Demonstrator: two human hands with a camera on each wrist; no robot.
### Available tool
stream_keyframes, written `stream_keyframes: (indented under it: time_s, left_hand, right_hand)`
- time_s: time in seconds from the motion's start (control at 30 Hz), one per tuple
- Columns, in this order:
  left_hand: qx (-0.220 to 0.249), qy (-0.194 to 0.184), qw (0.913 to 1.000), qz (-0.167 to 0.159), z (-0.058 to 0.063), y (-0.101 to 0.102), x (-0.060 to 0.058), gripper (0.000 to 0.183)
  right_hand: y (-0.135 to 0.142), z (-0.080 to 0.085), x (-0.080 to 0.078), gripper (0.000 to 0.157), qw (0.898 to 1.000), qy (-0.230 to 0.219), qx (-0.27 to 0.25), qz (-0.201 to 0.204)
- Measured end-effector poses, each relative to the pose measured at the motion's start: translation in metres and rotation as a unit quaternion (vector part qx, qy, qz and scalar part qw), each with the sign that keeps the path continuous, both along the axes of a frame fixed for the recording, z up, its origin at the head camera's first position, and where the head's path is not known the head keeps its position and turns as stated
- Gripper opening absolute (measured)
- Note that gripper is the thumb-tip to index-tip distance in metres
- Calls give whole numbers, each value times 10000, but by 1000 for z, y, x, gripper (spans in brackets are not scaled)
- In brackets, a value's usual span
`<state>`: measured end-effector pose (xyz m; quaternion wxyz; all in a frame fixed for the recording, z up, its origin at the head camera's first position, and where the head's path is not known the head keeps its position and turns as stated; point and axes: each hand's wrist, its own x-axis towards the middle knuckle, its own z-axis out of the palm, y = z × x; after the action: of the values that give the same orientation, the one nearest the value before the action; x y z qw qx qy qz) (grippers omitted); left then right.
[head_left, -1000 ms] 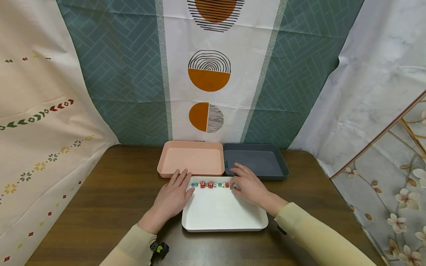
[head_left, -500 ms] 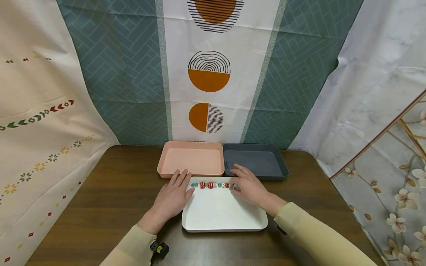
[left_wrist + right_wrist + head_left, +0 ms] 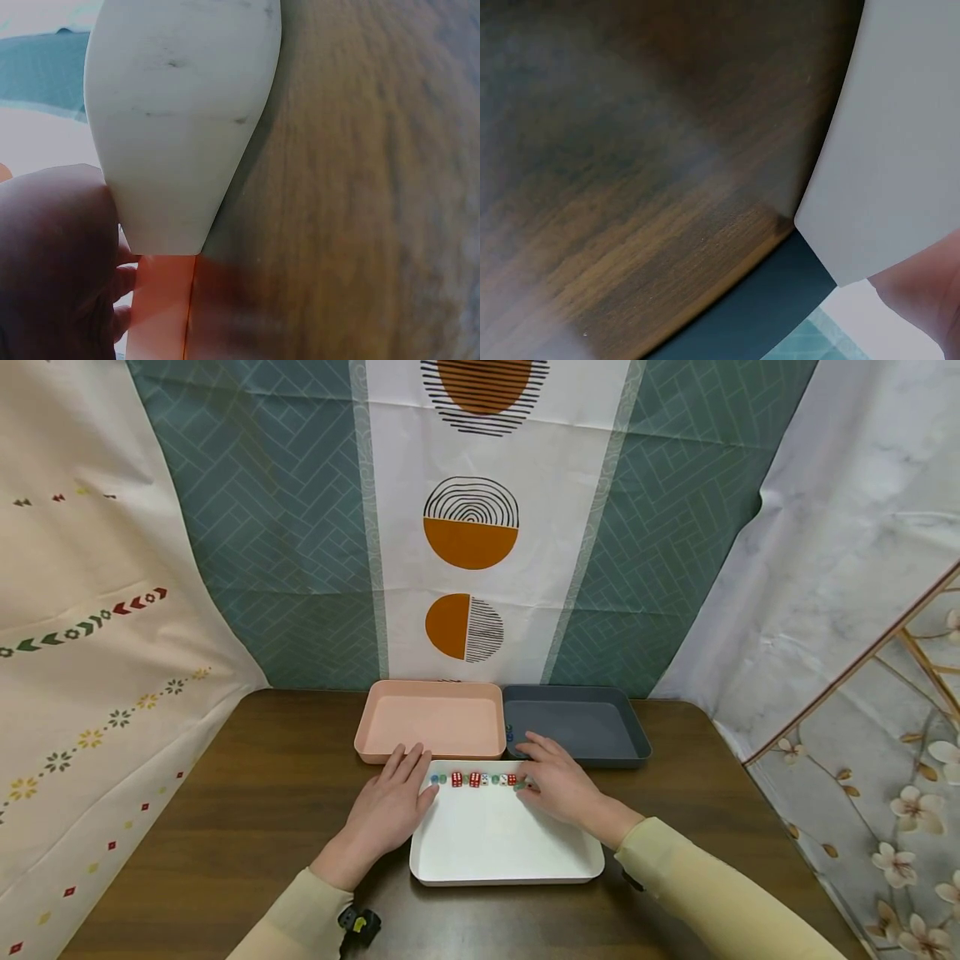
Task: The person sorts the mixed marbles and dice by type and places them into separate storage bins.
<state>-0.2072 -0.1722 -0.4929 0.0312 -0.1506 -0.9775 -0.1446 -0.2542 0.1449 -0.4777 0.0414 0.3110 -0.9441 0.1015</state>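
On the white tray (image 3: pixel 506 843) a row of small pieces runs along the far side: red dice (image 3: pixel 475 780), white dice (image 3: pixel 485 780) and small round blue and green pieces (image 3: pixel 443 779). My left hand (image 3: pixel 390 806) rests over the tray's far left corner with its fingers straight. At the row's right end, my right hand (image 3: pixel 562 787) holds a small green piece (image 3: pixel 519 786) between thumb and fingers, beside a red die (image 3: pixel 512 779). The wrist views show mainly the tray's outer walls; the held piece is hidden there.
Behind the white tray stand a pink tray (image 3: pixel 437 718) and, to its right, a dark grey tray (image 3: pixel 581 727). Several small blue and green pieces (image 3: pixel 510 733) lie at the grey tray's left side. All stand on a brown wooden table (image 3: pixel 285 793), with curtains behind.
My right hand has shifted slightly left, and the green piece at its fingertips has moved a little left and nearer to me. The left hand stays in place.
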Motion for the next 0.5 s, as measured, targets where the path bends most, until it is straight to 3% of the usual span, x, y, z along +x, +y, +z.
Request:
stream_keyframes:
  time_s: [0.5]
  left_hand:
    - [-24,-33,10000,16,0,0,0,71]
  right_hand:
    - [-6,-2,-2,8,10000,34,64,-29]
